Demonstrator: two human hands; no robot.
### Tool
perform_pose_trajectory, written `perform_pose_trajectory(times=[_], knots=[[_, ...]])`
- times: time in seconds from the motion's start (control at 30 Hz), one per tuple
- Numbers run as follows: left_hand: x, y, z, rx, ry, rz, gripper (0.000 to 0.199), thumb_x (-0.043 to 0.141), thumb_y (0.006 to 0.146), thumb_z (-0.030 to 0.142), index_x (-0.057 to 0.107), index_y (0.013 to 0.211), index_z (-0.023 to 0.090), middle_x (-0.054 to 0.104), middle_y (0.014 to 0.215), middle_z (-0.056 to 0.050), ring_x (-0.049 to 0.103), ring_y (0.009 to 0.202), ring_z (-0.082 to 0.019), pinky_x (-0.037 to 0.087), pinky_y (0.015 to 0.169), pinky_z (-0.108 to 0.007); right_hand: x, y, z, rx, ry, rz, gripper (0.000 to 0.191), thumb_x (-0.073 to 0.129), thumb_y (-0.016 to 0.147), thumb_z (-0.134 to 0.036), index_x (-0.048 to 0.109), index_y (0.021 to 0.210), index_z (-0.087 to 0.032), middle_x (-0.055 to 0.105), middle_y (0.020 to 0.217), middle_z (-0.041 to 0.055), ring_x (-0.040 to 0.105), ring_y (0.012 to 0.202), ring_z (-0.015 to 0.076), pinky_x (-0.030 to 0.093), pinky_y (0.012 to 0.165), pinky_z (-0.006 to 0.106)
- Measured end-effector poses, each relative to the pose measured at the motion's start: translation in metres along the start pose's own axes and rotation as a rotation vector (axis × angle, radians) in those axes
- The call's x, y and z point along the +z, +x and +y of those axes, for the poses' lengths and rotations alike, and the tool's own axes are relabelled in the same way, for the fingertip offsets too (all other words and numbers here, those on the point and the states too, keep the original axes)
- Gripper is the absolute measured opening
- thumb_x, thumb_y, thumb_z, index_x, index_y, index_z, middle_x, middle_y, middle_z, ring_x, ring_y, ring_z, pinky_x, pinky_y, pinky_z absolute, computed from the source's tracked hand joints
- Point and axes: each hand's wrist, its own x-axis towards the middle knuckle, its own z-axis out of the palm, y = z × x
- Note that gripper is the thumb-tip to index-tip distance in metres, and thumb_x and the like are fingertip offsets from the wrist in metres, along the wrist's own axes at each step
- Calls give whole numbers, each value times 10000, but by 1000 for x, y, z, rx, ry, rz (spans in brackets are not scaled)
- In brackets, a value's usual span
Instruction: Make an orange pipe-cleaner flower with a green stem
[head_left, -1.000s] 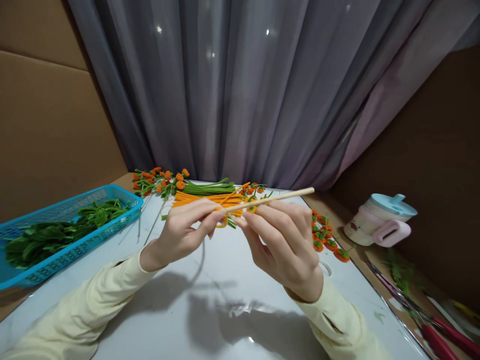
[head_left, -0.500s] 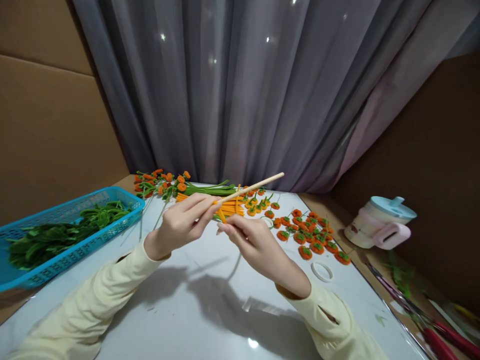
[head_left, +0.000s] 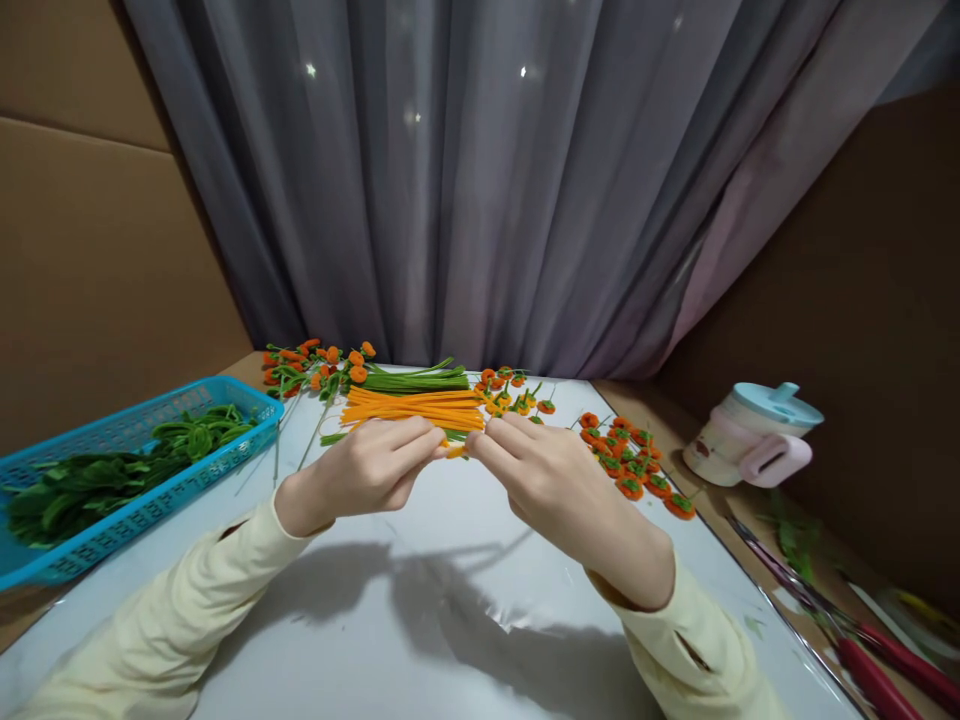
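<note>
My left hand (head_left: pixel 367 465) and my right hand (head_left: pixel 551 475) meet above the white table, fingertips close together. Between them shows a short bit of a yellow-orange pipe cleaner (head_left: pixel 455 452), pinched from both sides; most of it is hidden by the fingers. The pale wooden stick seen earlier does not show. Just beyond the hands lies a bundle of orange pipe cleaners (head_left: pixel 412 405), and behind that a bundle of green pipe cleaners (head_left: pixel 412 380). Small orange flower heads with green centres (head_left: pixel 630 487) lie beyond my right hand.
A blue basket (head_left: pixel 259 430) with green leaf pieces (head_left: pixel 97 480) stands at the left. Stemmed orange flowers (head_left: pixel 357 358) lie at the back left. On the right are a lidded cup (head_left: pixel 750 435) and red-handled pliers (head_left: pixel 874 675). A grey curtain (head_left: pixel 465 200) hangs behind.
The wooden stick that pointed up and right from my left hand is out of sight. My right hand has turned over, knuckles up, and its fingertips have come level with the left ones.
</note>
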Motion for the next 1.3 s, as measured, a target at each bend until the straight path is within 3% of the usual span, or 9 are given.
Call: perform_pose_trajectory(times=[0.2, 0.43, 0.63, 0.8, 0.97, 1.1, 1.3], knots=[[-6, 2, 4, -10, -158, -53, 218, 368, 889, 99, 579, 891, 154, 619, 712, -56, 585, 642, -121, 464, 589, -203, -1, -1, 11, -37, 77, -1, 294, 300, 916, -54, 539, 768, -143, 495, 676, 22, 375, 631, 140, 225, 537, 273], [-8, 8, 14, -4, -527, -128, 217, 352, 867, 47, 550, 868, 135, 598, 701, -78, 562, 627, -134, 452, 566, -212, -2, -4, 22, -80, 384, -82, 323, 322, 897, -14, 602, 843, -166, 519, 672, 5, 428, 619, 103, 285, 569, 229], [-8, 10, 23, -44, -692, -74, 172, 393, 872, 69, 545, 832, 141, 597, 663, -78, 542, 580, -127, 445, 532, -208, 16, 1, 28, -154, 729, -72, 314, 324, 895, -29, 612, 853, -147, 565, 709, 26, 498, 643, 90, 352, 591, 193], [-2, 5, 23, -90, -564, 87, 172, 421, 842, 36, 540, 855, 160, 603, 653, -51, 551, 576, -114, 469, 541, -195, 30, 10, 26, -51, 983, -47, 236, 421, 900, -164, 613, 765, -133, 543, 632, -1, 475, 574, 76, 348, 553, 183], [6, 0, 15, -30, -208, 216, 258, 405, 793, -32, 532, 924, 151, 639, 701, -52, 589, 610, -110, 460, 543, -183, 39, 15, 22, 273, 1244, -237, 259, 506, 867, -311, 602, 706, -133, 444, 544, -37, 399, 519, 66, 300, 495, 183], [3, -3, 8, 101, -84, 206, 290, 408, 811, -12, 490, 1057, 118, 656, 702, -74, 617, 618, -135, 461, 522, -205, 39, 17, 17, 357, 1461, -336, 270, 529, 840, -347, 581, 692, -127, 438, 515, -46, 378, 482, 58, 279, 466, 191], [-1, -10, 5, 98, -14, 105, 373, 403, 852, 26, 437, 1214, 107, 684, 783, -105, 642, 658, -152, 487, 547, -222, 39, 19, 8, 475, 1683, -386, 289, 579, 791, -381, 596, 692, -110, 406, 467, -57, 351, 438, 52, 239, 432, 205]])
